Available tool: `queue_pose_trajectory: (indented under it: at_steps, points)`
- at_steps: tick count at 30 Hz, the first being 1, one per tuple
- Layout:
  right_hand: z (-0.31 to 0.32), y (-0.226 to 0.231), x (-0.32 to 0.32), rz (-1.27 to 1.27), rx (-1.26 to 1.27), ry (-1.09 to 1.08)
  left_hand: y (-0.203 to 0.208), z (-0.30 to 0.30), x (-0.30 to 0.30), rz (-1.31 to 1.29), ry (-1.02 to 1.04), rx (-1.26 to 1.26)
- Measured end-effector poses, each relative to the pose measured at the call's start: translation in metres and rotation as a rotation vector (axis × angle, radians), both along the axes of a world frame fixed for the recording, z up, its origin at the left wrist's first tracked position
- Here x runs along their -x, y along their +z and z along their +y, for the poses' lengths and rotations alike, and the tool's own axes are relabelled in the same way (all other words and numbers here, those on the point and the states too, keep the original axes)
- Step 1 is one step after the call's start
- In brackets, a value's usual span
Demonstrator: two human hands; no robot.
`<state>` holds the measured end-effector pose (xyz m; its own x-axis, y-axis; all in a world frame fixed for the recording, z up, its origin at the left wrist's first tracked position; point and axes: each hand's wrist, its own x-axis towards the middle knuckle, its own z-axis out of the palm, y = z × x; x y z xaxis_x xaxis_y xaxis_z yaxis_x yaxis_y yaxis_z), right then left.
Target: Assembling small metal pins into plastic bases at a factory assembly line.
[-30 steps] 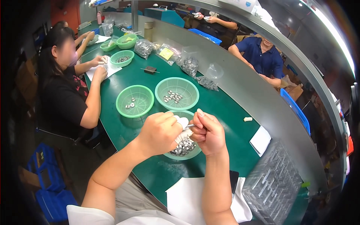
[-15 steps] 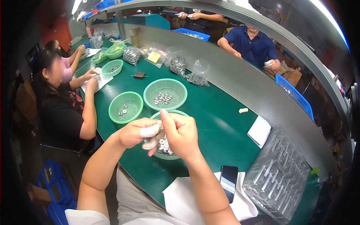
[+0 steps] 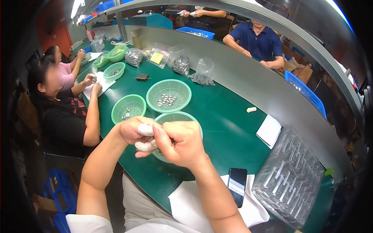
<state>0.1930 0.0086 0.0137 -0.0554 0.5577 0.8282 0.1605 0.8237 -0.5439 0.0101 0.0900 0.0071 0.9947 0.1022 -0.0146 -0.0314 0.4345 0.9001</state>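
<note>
My left hand (image 3: 134, 133) and my right hand (image 3: 182, 143) meet in front of me, closed, above a green plastic basket (image 3: 179, 116). White finger cots (image 3: 146, 129) cover some of the left fingers. Whatever the fingers pinch is hidden between them. Most of that basket lies behind my hands. Just beyond it, a pale green basket (image 3: 178, 87) contains several small round metal parts (image 3: 166, 99). To its left, a brighter green basket (image 3: 136, 104) has a few similar parts.
A phone (image 3: 237, 186) lies on white cloth (image 3: 186, 202) near the right edge. Beside it stand stacked clear plastic trays (image 3: 289, 174). Bags of metal parts (image 3: 180, 65) line the partition. A co-worker (image 3: 64, 108) sits at left; another person (image 3: 254, 40) works beyond the partition.
Both my hands have shifted slightly left, and my right fingers have curled in over the left fingertips. The parts in the basket beneath are now mostly covered. The person beyond the partition has brought their hands closer together.
</note>
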Motion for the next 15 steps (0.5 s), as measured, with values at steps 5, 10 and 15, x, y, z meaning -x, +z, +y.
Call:
queue_pose_trajectory:
  at_steps: [5,10,15]
  points:
    - [-0.009,0.017,-0.036,0.208,-0.183,-0.104,-0.009,0.026,0.016,0.263,0.214,-0.11]
    - [-0.01,0.017,-0.041,0.674,0.394,0.231,-0.018,0.051,-0.015,0.543,0.791,-0.673]
    - [-0.009,0.017,-0.038,0.664,0.494,0.29,-0.035,0.027,-0.03,0.844,0.763,-1.747]
